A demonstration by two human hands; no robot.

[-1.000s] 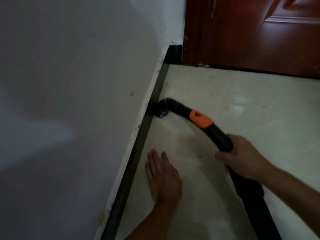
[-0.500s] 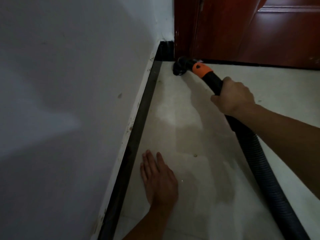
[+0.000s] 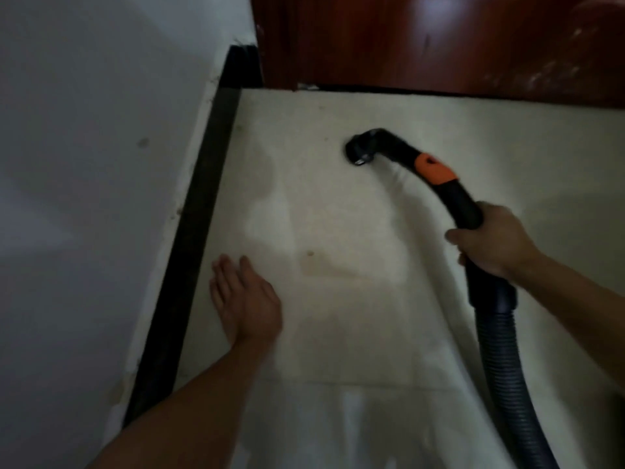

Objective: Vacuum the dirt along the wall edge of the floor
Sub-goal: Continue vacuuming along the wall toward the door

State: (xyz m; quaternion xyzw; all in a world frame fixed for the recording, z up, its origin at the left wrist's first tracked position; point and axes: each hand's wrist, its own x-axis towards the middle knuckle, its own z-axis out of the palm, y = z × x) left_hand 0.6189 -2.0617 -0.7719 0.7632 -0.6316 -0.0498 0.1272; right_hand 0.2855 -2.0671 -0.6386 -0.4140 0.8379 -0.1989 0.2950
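Overall: dim, slightly blurred view looking down at a pale tiled floor (image 3: pixel 338 316) where it meets a white wall (image 3: pixel 84 164).
Wall edge: a black skirting (image 3: pixel 203 204) runs from the lower left of the frame to the upper centre. It ends beside a red-brown door (image 3: pixel 439 38), which fills the upper right.
Nozzle: the black bent nozzle (image 3: pixel 360 150) sits in the upper centre of the frame, down at floor level. It is well apart from the skirting and near the door's bottom edge. Contact with the floor cannot be confirmed.
Tube: a curved black tube (image 3: pixel 463 204) leads from the nozzle to the right hand, with an orange collar (image 3: pixel 434 169) between the two.
Hose: a ribbed black hose (image 3: pixel 507 367) runs from below the right hand to the lower right edge of the frame.
Right hand: the right hand (image 3: pixel 492 242) is at centre right, with fingers and thumb wrapped round the tube behind the collar in a firm grip.
Left hand: the left hand (image 3: pixel 245 299) is at lower centre-left, palm down with fingers straight and together. It is laid on the floor just beside the skirting and holds nothing.
Dirt: one small dark speck (image 3: pixel 310 253) lies on the floor at mid-frame, between the hands. A faint brownish stain (image 3: pixel 324 269) is just below it.
Wall mark: a small grey spot (image 3: pixel 142 142) shows on the wall at upper left.
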